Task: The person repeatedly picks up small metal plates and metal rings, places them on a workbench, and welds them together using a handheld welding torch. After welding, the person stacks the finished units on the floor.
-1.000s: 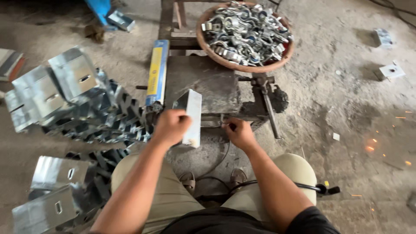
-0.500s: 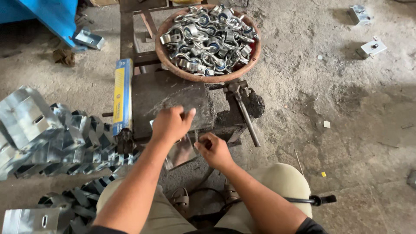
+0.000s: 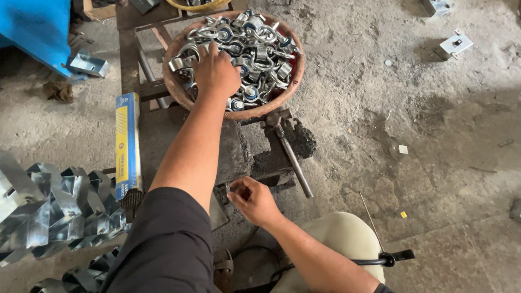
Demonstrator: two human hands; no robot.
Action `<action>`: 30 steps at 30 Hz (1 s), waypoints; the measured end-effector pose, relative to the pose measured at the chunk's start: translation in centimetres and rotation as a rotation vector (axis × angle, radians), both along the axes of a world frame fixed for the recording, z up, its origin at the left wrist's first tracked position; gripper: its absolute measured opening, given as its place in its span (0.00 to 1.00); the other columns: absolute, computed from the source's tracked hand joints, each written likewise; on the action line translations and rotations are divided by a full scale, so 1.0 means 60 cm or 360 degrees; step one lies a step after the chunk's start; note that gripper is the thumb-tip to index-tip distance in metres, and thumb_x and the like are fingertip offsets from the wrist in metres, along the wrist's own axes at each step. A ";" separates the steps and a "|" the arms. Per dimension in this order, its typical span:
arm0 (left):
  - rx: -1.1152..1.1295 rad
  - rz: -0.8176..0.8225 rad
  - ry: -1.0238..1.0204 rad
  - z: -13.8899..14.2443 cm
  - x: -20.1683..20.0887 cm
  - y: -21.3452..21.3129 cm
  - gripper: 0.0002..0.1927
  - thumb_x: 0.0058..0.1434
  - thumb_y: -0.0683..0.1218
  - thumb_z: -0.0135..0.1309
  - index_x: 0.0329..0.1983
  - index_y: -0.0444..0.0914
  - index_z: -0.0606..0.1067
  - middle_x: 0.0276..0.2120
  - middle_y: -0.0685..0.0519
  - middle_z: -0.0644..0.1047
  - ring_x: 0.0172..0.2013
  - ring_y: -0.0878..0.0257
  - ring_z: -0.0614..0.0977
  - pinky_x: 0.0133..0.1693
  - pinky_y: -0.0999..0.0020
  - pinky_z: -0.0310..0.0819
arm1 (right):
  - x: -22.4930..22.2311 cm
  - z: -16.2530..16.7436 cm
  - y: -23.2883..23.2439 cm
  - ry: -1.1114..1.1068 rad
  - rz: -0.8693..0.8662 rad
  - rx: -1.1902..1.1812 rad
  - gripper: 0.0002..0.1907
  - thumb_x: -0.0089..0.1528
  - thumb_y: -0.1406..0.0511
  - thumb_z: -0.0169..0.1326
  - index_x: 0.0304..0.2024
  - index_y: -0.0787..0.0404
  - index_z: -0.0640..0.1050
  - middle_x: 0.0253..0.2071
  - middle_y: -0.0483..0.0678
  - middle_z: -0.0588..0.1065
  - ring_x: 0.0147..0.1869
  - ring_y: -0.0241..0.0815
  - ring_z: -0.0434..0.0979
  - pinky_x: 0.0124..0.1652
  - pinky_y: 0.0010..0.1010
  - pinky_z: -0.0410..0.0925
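My left hand reaches forward and lies palm down on a heap of shiny metal ring fittings. The heap fills a round reddish-brown bowl. My fingers are spread over the fittings, and I cannot see any piece lifted. My right hand stays close to my body at the near edge of a dark steel work block. Its fingers are curled in loosely and nothing shows between them.
A vise with a long steel handle sits at the block's right. A blue and yellow box lies to the left, beside a stack of bent galvanised brackets. Loose brackets lie on the concrete floor. A black lever lies by my knee.
My left hand let go of the galvanised plate it held on the block and moved forward into the bowl. My right hand stayed near the block.
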State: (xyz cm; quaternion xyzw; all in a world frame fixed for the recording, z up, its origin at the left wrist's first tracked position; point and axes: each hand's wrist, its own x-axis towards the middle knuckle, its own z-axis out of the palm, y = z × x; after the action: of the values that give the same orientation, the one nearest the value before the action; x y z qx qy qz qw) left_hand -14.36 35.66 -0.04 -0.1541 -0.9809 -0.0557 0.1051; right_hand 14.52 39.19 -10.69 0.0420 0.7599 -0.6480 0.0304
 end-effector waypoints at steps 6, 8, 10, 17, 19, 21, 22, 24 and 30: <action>0.0047 0.0132 -0.0188 0.020 -0.015 -0.021 0.30 0.62 0.58 0.59 0.56 0.30 0.73 0.62 0.42 0.67 0.61 0.46 0.69 0.57 0.50 0.68 | -0.002 -0.004 -0.003 -0.0001 0.0018 -0.0062 0.11 0.62 0.65 0.62 0.42 0.65 0.78 0.25 0.41 0.73 0.27 0.27 0.69 0.30 0.24 0.67; 0.0305 -0.0040 -0.0103 0.025 -0.017 -0.043 0.23 0.65 0.53 0.58 0.54 0.30 0.75 0.61 0.41 0.71 0.55 0.50 0.77 0.54 0.56 0.75 | 0.001 -0.006 -0.005 -0.0019 0.0039 -0.0043 0.10 0.62 0.65 0.62 0.43 0.65 0.78 0.26 0.41 0.73 0.28 0.28 0.69 0.30 0.24 0.67; 0.0826 0.0149 -0.0426 0.033 -0.013 -0.069 0.18 0.69 0.54 0.54 0.52 0.36 0.77 0.51 0.47 0.77 0.48 0.56 0.82 0.49 0.59 0.79 | 0.004 -0.010 -0.005 -0.0039 0.0040 -0.0022 0.10 0.63 0.65 0.62 0.43 0.64 0.79 0.27 0.41 0.73 0.28 0.28 0.68 0.30 0.24 0.66; 0.1932 -0.0427 -0.0593 0.033 0.111 -0.185 0.12 0.76 0.49 0.56 0.49 0.34 0.78 0.41 0.54 0.82 0.43 0.67 0.81 0.46 0.68 0.75 | -0.010 -0.032 -0.001 0.0003 -0.0251 -0.0640 0.10 0.64 0.66 0.59 0.46 0.65 0.77 0.34 0.44 0.78 0.33 0.31 0.77 0.34 0.25 0.72; 0.1978 -0.0541 -0.0468 0.006 0.173 -0.213 0.10 0.75 0.47 0.55 0.48 0.35 0.76 0.38 0.54 0.82 0.39 0.68 0.82 0.42 0.69 0.77 | -0.013 -0.035 0.000 0.0108 -0.0432 -0.0823 0.10 0.65 0.67 0.59 0.45 0.67 0.78 0.35 0.45 0.78 0.33 0.33 0.76 0.34 0.26 0.71; 0.2094 -0.0489 -0.0473 -0.027 0.232 -0.237 0.07 0.73 0.45 0.54 0.46 0.35 0.74 0.35 0.55 0.82 0.35 0.69 0.83 0.35 0.70 0.78 | -0.013 -0.037 0.006 0.0148 -0.0538 -0.0746 0.09 0.65 0.68 0.59 0.46 0.67 0.78 0.34 0.46 0.78 0.32 0.34 0.76 0.34 0.26 0.70; 0.2186 -0.0393 -0.0542 -0.044 0.257 -0.249 0.07 0.71 0.44 0.54 0.45 0.36 0.73 0.33 0.56 0.81 0.33 0.70 0.84 0.30 0.70 0.77 | -0.010 -0.038 0.012 0.0205 -0.0577 -0.0624 0.08 0.65 0.69 0.59 0.46 0.67 0.78 0.35 0.46 0.78 0.33 0.34 0.76 0.34 0.25 0.70; 0.2290 -0.0216 -0.0615 -0.073 0.298 -0.278 0.05 0.69 0.43 0.55 0.44 0.36 0.74 0.31 0.56 0.80 0.30 0.71 0.83 0.26 0.72 0.77 | -0.006 -0.041 0.028 0.0202 -0.0661 -0.0268 0.09 0.64 0.69 0.60 0.46 0.64 0.78 0.37 0.45 0.79 0.37 0.33 0.77 0.37 0.24 0.72; 0.2151 0.0137 -0.0707 -0.127 0.350 -0.365 0.05 0.66 0.43 0.58 0.42 0.36 0.77 0.30 0.55 0.80 0.28 0.68 0.83 0.26 0.71 0.82 | -0.002 -0.073 0.096 0.0650 -0.0812 0.1796 0.27 0.52 0.60 0.68 0.52 0.59 0.77 0.43 0.54 0.79 0.47 0.56 0.78 0.47 0.50 0.71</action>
State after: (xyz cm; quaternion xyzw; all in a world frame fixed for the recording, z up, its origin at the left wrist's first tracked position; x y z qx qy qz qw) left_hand 6.66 13.78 -7.65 -0.0014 -0.7351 -0.6775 -0.0227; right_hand 14.41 44.95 -15.09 0.1066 0.9401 -0.1311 -0.2960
